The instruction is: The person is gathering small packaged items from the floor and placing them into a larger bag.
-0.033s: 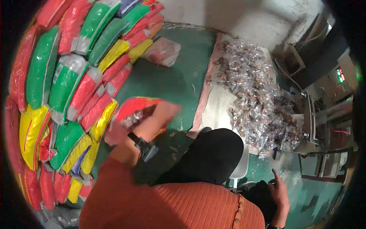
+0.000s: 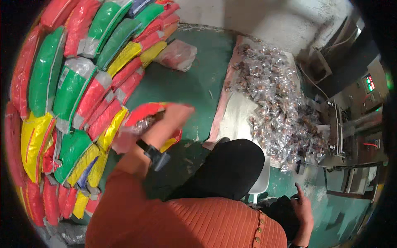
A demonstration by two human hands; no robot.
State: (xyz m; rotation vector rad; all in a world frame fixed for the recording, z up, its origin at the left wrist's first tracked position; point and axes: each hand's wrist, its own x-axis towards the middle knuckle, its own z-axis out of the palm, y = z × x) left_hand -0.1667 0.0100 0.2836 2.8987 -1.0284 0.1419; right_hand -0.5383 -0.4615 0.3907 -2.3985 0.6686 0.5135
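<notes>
My left hand [image 2: 177,118], smeared by motion, reaches across the mouth of a red and yellow sack [image 2: 142,113]. The sack stands on the floor, left of my raised knee, with its mouth spread. Shiny clear packets [image 2: 144,124] show inside it, partly behind my left wrist. Blur hides whether my left fingers grip the sack's rim. My right hand [image 2: 304,208] hangs low at the right, beside my dark-clothed leg. Its index finger is stretched out, the other fingers are partly bent, and I see nothing in it.
Filled red, green and yellow sacks [image 2: 74,91] are stacked at the left. A pale bag [image 2: 178,56] lies beyond them. Many clear packets [image 2: 271,91] cover a pale sheet [image 2: 233,118]. A white scoop-like thing [image 2: 261,182] is by my knee; a machine [image 2: 364,107] stands right.
My left hand and forearm have shifted slightly up, and the sack's rim has moved a little with them. My right hand has hardly moved.
</notes>
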